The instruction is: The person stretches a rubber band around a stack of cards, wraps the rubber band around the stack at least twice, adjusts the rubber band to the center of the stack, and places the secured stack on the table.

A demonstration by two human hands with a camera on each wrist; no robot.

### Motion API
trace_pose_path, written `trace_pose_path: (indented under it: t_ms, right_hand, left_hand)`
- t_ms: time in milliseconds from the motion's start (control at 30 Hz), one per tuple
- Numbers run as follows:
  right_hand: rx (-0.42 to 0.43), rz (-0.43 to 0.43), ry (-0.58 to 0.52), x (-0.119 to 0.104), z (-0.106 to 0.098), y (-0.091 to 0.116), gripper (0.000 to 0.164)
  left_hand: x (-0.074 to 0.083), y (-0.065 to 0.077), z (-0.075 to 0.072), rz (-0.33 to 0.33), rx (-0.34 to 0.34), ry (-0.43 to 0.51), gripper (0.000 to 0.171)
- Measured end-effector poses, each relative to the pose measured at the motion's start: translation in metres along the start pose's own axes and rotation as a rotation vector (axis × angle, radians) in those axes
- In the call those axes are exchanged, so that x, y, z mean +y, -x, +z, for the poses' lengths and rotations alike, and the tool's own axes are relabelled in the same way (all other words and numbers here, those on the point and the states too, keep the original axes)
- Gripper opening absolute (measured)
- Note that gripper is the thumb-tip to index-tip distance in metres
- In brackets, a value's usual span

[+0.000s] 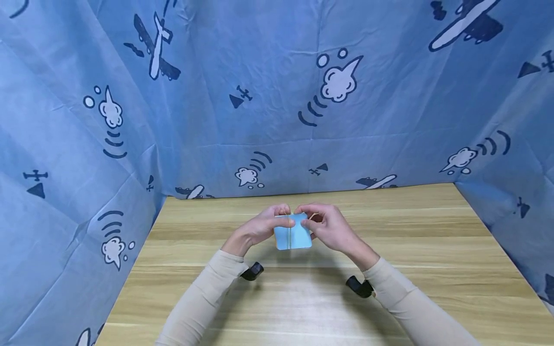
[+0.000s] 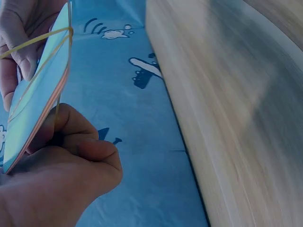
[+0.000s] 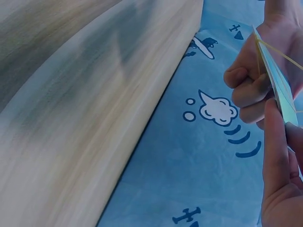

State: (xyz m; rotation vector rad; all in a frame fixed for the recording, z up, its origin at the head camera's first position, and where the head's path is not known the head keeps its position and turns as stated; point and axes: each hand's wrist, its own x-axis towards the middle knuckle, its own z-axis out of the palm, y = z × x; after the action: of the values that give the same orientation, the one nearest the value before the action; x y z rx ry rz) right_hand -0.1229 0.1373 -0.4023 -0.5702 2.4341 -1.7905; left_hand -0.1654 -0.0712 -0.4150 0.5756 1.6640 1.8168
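A thin stack of light blue cards [image 1: 301, 239] with rounded corners is held up above the table between both hands. A yellow rubber band [image 1: 290, 236] runs down the front of the stack. In the left wrist view the rubber band [image 2: 35, 41] stretches away from the cards' edge. My left hand [image 1: 263, 225] grips the left side, thumb across the front and curled fingers behind. My right hand [image 1: 328, 226] pinches the upper right side between thumb and fingers. In the right wrist view the left hand's fingers [image 3: 248, 97] are curled behind the cards [image 3: 277, 78].
Below the hands lies a wood-grain table [image 1: 182, 283]. Blue cloth [image 1: 277, 110] printed with planes and clouds hangs behind it and at both sides. A black device [image 1: 252, 271] sits at the left cuff, and another black device [image 1: 360, 287] at the right cuff.
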Motion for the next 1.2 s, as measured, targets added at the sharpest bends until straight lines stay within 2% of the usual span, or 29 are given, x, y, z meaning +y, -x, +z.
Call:
trace_pose_path:
  t_ms: [300, 533, 833, 1033, 1133, 1200]
  right_hand:
    - [-0.029, -0.041, 0.094, 0.004, 0.003, 0.001, 0.028]
    - [-0.029, -0.084, 0.137, 0.005, 0.006, 0.003, 0.028]
    - [-0.027, -0.102, 0.141, 0.008, 0.006, 0.003, 0.029]
    - [-0.018, -0.093, 0.127, 0.012, 0.008, 0.003, 0.029]
    - [-0.031, -0.113, 0.128, 0.016, 0.011, 0.004, 0.028]
    - [-0.047, -0.128, 0.129, 0.018, 0.013, 0.005, 0.028]
  left_hand:
    - [-0.003, 0.0, -0.004, -0.085, -0.055, -0.148, 0.015]
    - [-0.003, -0.001, -0.008, -0.13, -0.125, -0.215, 0.037]
    - [0.0, -0.005, -0.008, -0.175, -0.171, -0.264, 0.039]
    - [-0.001, -0.007, -0.008, -0.185, -0.182, -0.266, 0.034]
    - [0.0, -0.008, -0.009, -0.155, -0.178, -0.288, 0.019]
    - [0.003, -0.009, -0.01, -0.127, -0.176, -0.304, 0.021]
